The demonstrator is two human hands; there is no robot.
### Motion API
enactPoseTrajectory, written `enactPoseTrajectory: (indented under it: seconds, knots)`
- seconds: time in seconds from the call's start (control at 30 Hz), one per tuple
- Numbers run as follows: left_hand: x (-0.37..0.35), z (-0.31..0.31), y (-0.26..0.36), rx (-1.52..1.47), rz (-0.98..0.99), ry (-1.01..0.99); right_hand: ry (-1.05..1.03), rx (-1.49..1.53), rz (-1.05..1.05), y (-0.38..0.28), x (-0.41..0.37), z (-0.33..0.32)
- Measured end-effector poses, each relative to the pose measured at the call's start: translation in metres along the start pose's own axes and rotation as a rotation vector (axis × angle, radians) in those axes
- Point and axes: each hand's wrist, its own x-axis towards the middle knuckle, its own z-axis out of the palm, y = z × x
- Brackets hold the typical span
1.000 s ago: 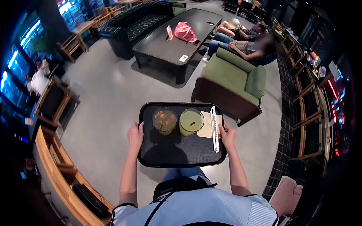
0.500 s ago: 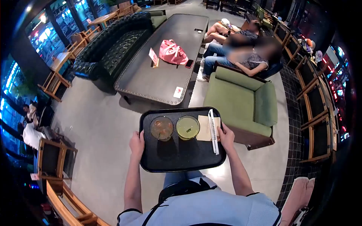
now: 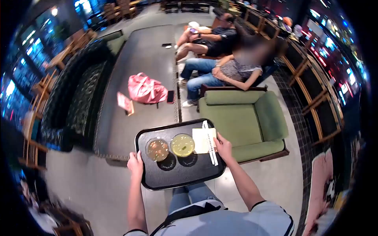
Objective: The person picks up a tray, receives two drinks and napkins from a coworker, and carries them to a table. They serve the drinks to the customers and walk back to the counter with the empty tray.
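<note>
Between my two hands is a black tray (image 3: 181, 173), carried at waist height and slightly tilted in view. My left hand (image 3: 135, 163) grips its left rim, and my right hand (image 3: 223, 147) grips the right rim, close to the napkin. On the tray stand a glass of brownish-red drink (image 3: 157, 150) and a glass of yellow-green drink (image 3: 182, 145) with a dark mark on top. Right of them lie a pale napkin (image 3: 201, 141) and paper-wrapped straws (image 3: 209, 143) with printing. Fingers under the tray are hidden.
Ahead is a long dark table (image 3: 151, 43) bearing a pink bag (image 3: 146, 89), a small sign (image 3: 125, 103) and a phone (image 3: 170, 96). A green armchair (image 3: 232, 116) stands right, a dark tufted sofa (image 3: 82, 86) left. Two people (image 3: 236, 72) sit beyond the armchair.
I have moved forward with the tray, so the table and armchair are nearer. The view has turned, and the tray now overlaps the table's near end. Both hands keep their hold.
</note>
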Motion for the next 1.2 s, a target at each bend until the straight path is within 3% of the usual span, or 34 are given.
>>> enactPoseTrajectory:
  seconds: [0.03, 0.17, 0.23, 0.37, 0.43, 0.53, 0.57, 0.63, 0.87, 1.2]
  knots:
    - [0.015, 0.014, 0.001, -0.036, 0.043, 0.035, 0.080, 0.136, -0.049, 0.012, 0.014, 0.020]
    - [0.070, 0.065, -0.007, -0.002, -0.109, -0.151, 0.034, -0.107, -0.031, 0.023, 0.064, 0.055]
    - [0.078, 0.087, -0.013, -0.007, -0.133, -0.138, 0.026, -0.128, -0.061, 0.036, 0.085, 0.073]
    - [0.112, 0.137, -0.036, 0.038, -0.183, -0.180, -0.046, 0.043, 0.033, 0.051, 0.121, 0.127]
    - [0.129, 0.169, -0.055, 0.026, -0.189, -0.132, -0.052, -0.130, -0.016, 0.070, 0.140, 0.164]
    - [0.150, 0.208, -0.079, 0.043, -0.176, -0.183, -0.080, -0.031, 0.204, 0.071, 0.153, 0.203]
    - [0.155, 0.226, -0.094, 0.064, -0.167, -0.183, -0.094, -0.025, 0.186, 0.073, 0.158, 0.216]
    - [0.168, 0.255, -0.116, 0.095, -0.156, -0.174, -0.059, -0.031, 0.139, 0.147, 0.166, 0.269]
    - [0.195, 0.336, -0.173, 0.182, -0.183, -0.212, -0.072, -0.186, 0.061, 0.167, 0.198, 0.341]
    - [0.224, 0.372, -0.203, 0.372, -0.159, -0.355, -0.246, -0.336, 0.099, 0.176, 0.222, 0.385]
